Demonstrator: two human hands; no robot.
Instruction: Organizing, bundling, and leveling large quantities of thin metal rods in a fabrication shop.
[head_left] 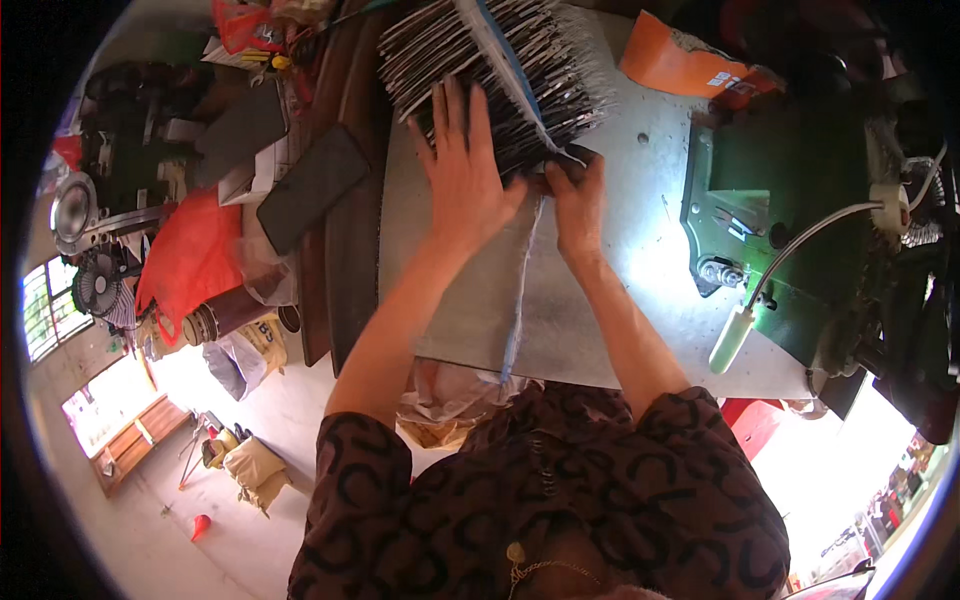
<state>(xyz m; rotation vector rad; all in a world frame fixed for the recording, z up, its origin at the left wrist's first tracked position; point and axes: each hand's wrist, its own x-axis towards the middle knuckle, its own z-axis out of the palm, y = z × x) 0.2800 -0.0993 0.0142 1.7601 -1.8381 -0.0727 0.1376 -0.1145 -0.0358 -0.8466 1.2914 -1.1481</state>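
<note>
A grey worktable (455, 320) carries a bundle of thin, dark pieces (430, 60) at its far side, a narrow pale band (525, 270) reaching its near edge, an orange sheet (660, 62) at the far right and a green machine (810, 190) along the right.

Left hand (464, 183) rests on bundled dark pieces (430, 65); right hand (578, 198) pinches their strap (502, 62).

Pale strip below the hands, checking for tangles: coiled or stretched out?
Stretched out: the strip runs nearly straight from right hand toward table edge.

Dark brown shirt (620, 490) patterned in black curves, short sleeves (365, 455), probably gold-toned pendant necklace (516, 553)
</note>
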